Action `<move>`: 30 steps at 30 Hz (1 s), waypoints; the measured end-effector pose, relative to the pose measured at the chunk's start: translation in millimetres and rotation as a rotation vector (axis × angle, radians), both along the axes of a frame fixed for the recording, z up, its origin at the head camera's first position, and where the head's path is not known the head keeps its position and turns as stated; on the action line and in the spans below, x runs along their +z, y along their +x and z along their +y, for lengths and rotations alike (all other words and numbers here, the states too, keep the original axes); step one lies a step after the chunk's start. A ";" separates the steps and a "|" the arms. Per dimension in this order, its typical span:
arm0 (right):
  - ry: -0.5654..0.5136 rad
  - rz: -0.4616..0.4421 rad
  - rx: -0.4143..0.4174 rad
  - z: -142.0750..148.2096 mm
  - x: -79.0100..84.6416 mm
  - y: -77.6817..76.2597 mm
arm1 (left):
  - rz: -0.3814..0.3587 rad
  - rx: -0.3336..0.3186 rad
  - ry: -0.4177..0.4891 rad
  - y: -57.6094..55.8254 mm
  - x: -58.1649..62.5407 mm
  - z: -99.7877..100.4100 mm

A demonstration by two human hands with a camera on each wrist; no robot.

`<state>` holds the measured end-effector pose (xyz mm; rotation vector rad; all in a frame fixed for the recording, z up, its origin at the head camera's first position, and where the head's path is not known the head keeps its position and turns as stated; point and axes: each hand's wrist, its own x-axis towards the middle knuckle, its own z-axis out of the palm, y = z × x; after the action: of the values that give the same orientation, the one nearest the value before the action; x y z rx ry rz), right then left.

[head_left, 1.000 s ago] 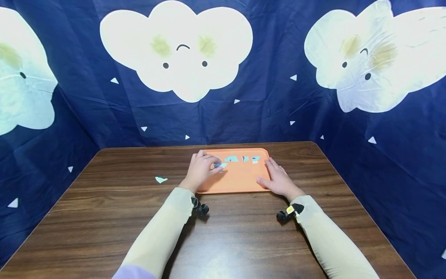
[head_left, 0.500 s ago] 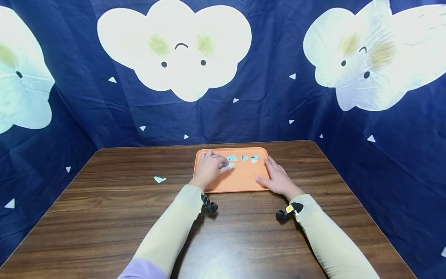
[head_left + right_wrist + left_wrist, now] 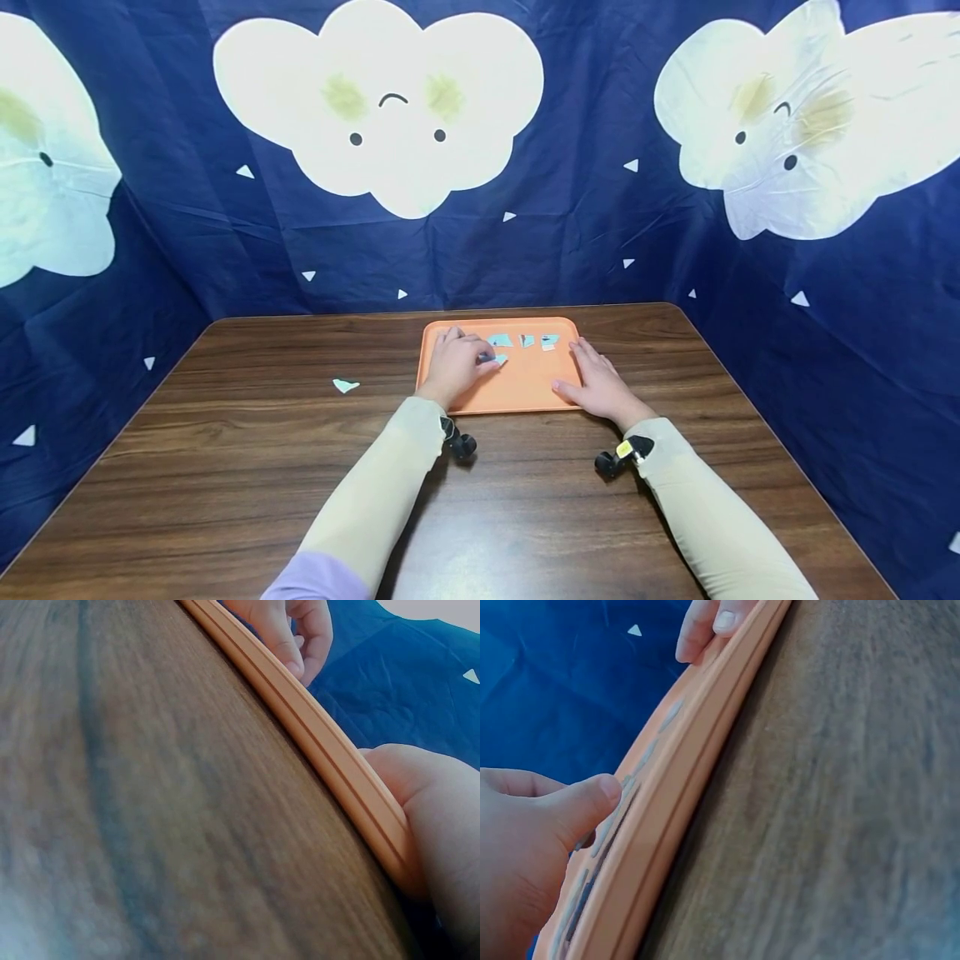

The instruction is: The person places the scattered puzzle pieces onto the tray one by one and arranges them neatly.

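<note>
My left hand (image 3: 459,364) is over an orange tray (image 3: 525,392), thumb and fingers pinching a flat, irregular light-blue piece (image 3: 501,359). Its fingers hide part of that piece. Along the tray's far side lie similar pieces: a wide one (image 3: 500,340), a narrow one (image 3: 527,340) and one with a white part (image 3: 550,342). In the left wrist view, another piece (image 3: 570,911) lies on the tray beside the hand. My right hand (image 3: 602,385) rests on the tray's right edge, fingers extended and thumb on the inner side, holding no piece.
On the wooden table (image 3: 225,442), left of the tray, lies a loose pale piece (image 3: 346,386). A dark blue cloth (image 3: 450,258) with white clouds hangs behind the table and at its sides.
My left hand has moved right across the tray, carrying the light-blue piece with it, then slightly toward me. My right hand has stayed on the tray's edge.
</note>
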<state>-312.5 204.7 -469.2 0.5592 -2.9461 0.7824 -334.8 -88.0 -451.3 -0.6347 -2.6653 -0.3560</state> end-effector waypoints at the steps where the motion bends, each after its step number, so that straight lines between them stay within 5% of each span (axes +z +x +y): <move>1: 0.000 -0.001 0.001 0.0 0.1 0.1 | -0.005 0.002 0.002 0.1 -0.6 0.3; 21: 0.017 -0.011 0.000 -0.2 0.3 0.3 | -0.033 0.051 -0.011 2.0 -8.0 5.5; 30: 0.015 -0.017 -0.004 0.2 0.3 0.1 | 0.030 -0.002 0.043 5.2 -4.9 -3.6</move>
<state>-312.3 204.9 -468.9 0.5502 -2.9702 0.7687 -329.6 -91.5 -456.2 -0.6243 -2.6217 -0.3997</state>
